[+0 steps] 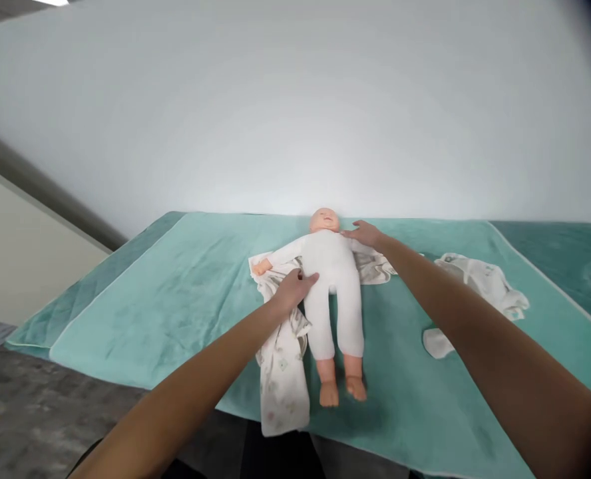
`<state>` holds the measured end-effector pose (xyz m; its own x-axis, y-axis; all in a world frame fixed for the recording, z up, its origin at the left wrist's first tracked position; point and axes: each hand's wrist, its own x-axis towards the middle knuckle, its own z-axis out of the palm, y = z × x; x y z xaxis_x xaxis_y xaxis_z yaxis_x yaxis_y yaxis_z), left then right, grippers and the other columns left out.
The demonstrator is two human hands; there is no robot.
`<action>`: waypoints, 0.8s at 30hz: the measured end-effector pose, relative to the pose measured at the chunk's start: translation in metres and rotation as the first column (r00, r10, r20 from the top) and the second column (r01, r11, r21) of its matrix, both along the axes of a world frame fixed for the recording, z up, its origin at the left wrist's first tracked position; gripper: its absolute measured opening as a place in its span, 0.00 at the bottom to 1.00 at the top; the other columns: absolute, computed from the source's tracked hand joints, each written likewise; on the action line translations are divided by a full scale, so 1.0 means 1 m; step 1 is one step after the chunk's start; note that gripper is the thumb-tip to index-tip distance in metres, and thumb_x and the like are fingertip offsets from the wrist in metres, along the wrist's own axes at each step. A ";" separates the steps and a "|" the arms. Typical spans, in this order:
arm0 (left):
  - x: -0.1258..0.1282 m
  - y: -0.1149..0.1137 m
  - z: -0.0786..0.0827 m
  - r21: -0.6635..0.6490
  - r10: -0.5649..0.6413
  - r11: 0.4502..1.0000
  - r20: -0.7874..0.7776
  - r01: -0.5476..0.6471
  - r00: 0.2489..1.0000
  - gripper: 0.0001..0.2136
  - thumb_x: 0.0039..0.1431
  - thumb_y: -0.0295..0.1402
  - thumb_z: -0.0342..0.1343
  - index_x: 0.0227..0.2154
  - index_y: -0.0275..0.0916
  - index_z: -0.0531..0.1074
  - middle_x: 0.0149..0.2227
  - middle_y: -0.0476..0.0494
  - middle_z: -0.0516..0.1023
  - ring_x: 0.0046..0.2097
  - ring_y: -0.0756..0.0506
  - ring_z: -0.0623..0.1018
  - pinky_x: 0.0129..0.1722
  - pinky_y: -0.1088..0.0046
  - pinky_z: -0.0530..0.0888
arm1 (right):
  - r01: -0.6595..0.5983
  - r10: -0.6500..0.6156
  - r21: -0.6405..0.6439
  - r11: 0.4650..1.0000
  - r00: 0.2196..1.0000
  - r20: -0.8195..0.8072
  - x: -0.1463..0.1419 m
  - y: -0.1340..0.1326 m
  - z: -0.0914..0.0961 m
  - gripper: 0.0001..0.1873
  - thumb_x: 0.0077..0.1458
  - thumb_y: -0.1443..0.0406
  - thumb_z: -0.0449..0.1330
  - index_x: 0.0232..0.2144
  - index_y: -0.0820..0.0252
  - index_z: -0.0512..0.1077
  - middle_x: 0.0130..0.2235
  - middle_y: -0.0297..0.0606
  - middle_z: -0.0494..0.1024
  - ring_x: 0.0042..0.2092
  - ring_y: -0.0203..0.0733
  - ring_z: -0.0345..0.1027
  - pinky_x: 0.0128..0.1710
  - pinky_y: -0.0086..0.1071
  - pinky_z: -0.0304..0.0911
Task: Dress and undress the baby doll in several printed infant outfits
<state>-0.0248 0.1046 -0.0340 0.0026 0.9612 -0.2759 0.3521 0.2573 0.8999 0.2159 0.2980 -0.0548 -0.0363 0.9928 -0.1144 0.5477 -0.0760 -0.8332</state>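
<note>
A baby doll (329,258) with a white cloth body and bare pink feet lies face up on a green padded mat. My left hand (295,290) is at its hip, the thumb on top of the white cloth and the other fingers curled at the side. Up at the doll's shoulder, my right hand (364,234) rests with its fingers apart. A patterned white baby garment (283,379) is spread under and beside the doll. One part reaches past the mat's front edge, while another part shows beyond the doll's other arm.
To the right lies a crumpled white baby garment (490,283), partly behind my forearm, with a small white cloth piece (438,343) near it. The green mat (150,299) reaches back to a pale wall (295,106). A white panel (30,246) stands at the left.
</note>
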 end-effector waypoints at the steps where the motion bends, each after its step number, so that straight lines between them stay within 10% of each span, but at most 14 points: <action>1: 0.002 0.004 -0.001 -0.065 -0.012 0.998 0.117 0.020 0.993 0.28 0.57 0.53 0.58 0.52 0.36 0.72 0.52 0.32 0.79 0.52 0.36 0.79 0.47 0.62 0.78 | -0.059 0.058 -0.051 0.997 0.998 -0.021 -0.002 0.010 -0.001 0.43 0.39 0.46 0.73 0.54 0.63 0.72 0.58 0.55 0.73 0.58 0.60 0.68 0.55 0.43 0.65; 8: 0.000 0.017 -0.019 -0.178 -0.012 0.976 0.519 0.122 0.855 0.32 0.54 0.51 0.63 0.60 0.47 0.66 0.61 0.35 0.72 0.57 0.35 0.77 0.40 0.65 0.81 | -0.585 0.398 -0.302 0.753 0.770 -0.499 -0.020 0.052 -0.007 0.24 0.49 0.58 0.71 0.49 0.59 0.77 0.53 0.44 0.79 0.52 0.52 0.75 0.51 0.40 0.73; 15: 0.010 0.019 -0.017 -0.136 0.018 0.987 0.599 0.080 0.800 0.35 0.49 0.46 0.68 0.60 0.44 0.67 0.59 0.32 0.74 0.57 0.30 0.76 0.52 0.56 0.79 | -0.544 0.386 -0.334 0.770 0.814 -0.435 -0.024 0.045 0.001 0.20 0.58 0.56 0.64 0.49 0.60 0.77 0.52 0.45 0.80 0.54 0.51 0.74 0.56 0.40 0.70; 24: -0.070 0.010 0.064 -0.077 0.069 0.997 0.605 -0.028 0.793 0.23 0.52 0.41 0.66 0.48 0.34 0.74 0.46 0.33 0.82 0.47 0.34 0.82 0.50 0.56 0.79 | -0.457 0.381 -0.147 0.877 0.849 -0.366 -0.107 0.018 0.103 0.19 0.50 0.52 0.69 0.39 0.59 0.81 0.43 0.45 0.83 0.46 0.56 0.77 0.44 0.44 0.75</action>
